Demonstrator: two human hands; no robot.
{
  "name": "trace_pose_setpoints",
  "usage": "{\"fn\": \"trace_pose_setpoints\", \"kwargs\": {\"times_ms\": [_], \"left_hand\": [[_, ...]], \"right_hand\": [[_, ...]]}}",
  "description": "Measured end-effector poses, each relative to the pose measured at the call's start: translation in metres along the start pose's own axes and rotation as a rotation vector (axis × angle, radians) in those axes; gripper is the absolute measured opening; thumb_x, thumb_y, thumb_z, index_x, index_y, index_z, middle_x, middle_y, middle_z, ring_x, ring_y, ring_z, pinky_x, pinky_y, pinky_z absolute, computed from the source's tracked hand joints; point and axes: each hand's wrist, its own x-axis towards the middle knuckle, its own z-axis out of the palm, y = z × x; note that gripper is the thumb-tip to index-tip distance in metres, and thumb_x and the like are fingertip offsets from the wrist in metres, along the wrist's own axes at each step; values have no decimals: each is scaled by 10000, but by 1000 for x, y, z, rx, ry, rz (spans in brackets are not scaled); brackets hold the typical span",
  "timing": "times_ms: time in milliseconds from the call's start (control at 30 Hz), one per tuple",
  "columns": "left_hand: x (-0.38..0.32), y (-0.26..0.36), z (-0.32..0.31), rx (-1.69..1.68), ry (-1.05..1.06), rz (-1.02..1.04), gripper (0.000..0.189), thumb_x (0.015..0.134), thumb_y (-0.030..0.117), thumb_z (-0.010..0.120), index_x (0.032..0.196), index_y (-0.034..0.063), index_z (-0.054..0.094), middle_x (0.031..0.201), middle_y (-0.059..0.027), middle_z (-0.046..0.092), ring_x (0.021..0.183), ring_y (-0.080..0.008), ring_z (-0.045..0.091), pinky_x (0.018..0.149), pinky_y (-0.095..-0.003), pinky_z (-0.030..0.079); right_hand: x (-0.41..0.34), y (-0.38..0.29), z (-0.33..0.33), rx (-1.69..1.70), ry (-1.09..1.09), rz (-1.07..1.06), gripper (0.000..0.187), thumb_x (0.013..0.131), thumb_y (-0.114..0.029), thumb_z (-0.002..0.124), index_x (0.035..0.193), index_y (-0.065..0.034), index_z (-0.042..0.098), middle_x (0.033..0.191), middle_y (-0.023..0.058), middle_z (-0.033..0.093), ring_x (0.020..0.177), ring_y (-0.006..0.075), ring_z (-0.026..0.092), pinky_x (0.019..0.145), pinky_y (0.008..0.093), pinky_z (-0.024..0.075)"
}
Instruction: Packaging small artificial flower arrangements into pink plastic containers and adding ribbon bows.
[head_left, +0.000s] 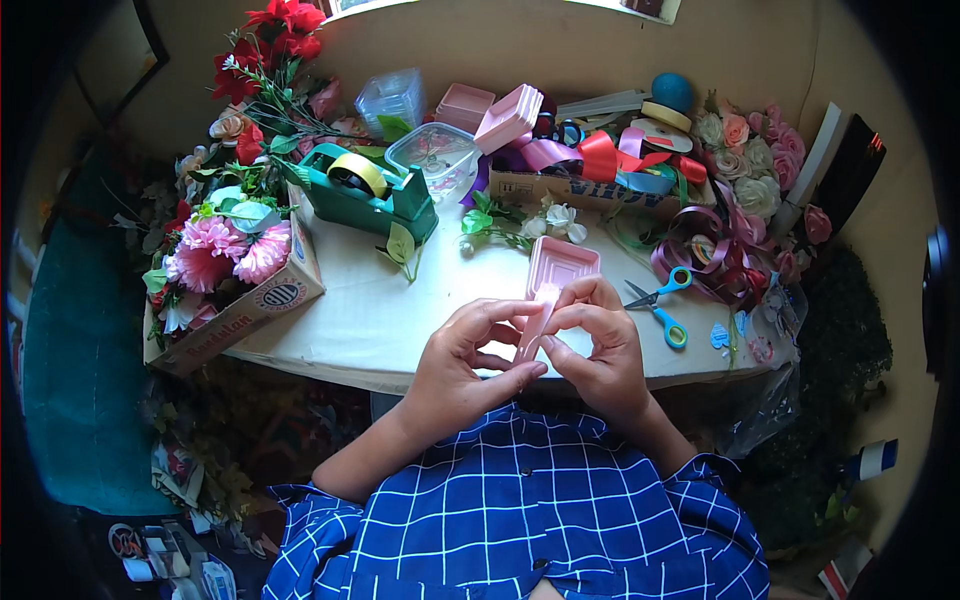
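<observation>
Over the table's front edge, my left hand (465, 352) and my right hand (596, 326) hold a small pink plastic tray (532, 334) between them, tipped on its side. The thumb and fingers of my left hand grip its ends. My right fingertips are pinched at its side; a pale, shiny strip shows near its top, and I cannot tell what it is. Just beyond the hands sits a stepped pink plastic container (564, 259), partly hidden by my right hand. Scissors (664, 300) with blue-green handles lie spread apart to the right.
A green tape dispenser (367, 199) stands at the left-back, behind a cardboard box (247, 322) of artificial flowers. White artificial roses (555, 223) lie mid-table. Stacked pink trays (510, 118), a clear plastic tub (435, 154) and a ribbon-filled carton (540, 184) line the back.
</observation>
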Motion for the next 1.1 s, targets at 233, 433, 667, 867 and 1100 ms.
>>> {"fn": "trace_pose_setpoints", "kwargs": {"times_ms": [233,433,667,867,1100], "left_hand": [[0,-1,2,-46,14,-14,496,838,-2,729,1301,12,553,1151,-117,569,1021,-184,665,835,-295,599],[-2,-6,1,-136,-20,-54,533,847,-17,714,1337,-8,504,1180,-123,548,1069,-203,647,881,-302,587],[-1,-4,6,-183,-41,-113,547,856,-49,696,1350,-32,463,1201,-110,548,1097,-179,616,899,-299,569],[-2,-13,8,-188,-68,-77,541,867,-64,651,1368,6,460,1242,-121,521,1154,-223,607,908,-310,573],[0,-16,12,-253,-72,-116,527,885,-87,588,1382,8,444,1279,-131,497,1189,-225,585,890,-294,570]], "right_hand": [[-1,0,1,-82,20,-33,118,765,-88,724,866,-29,711,990,98,561,966,207,549,841,325,451],[-3,2,2,-114,31,-62,107,774,-82,719,870,-33,710,962,100,560,942,218,545,801,332,437],[-4,0,4,-264,88,-93,128,700,-128,723,813,-81,686,952,78,560,904,212,530,823,334,358],[-5,4,10,-282,131,-85,118,667,-118,711,768,-93,655,949,71,559,907,203,527,839,341,348],[-6,7,10,-292,167,-100,140,635,-98,710,759,-88,645,955,67,559,895,201,535,829,346,349]]}}
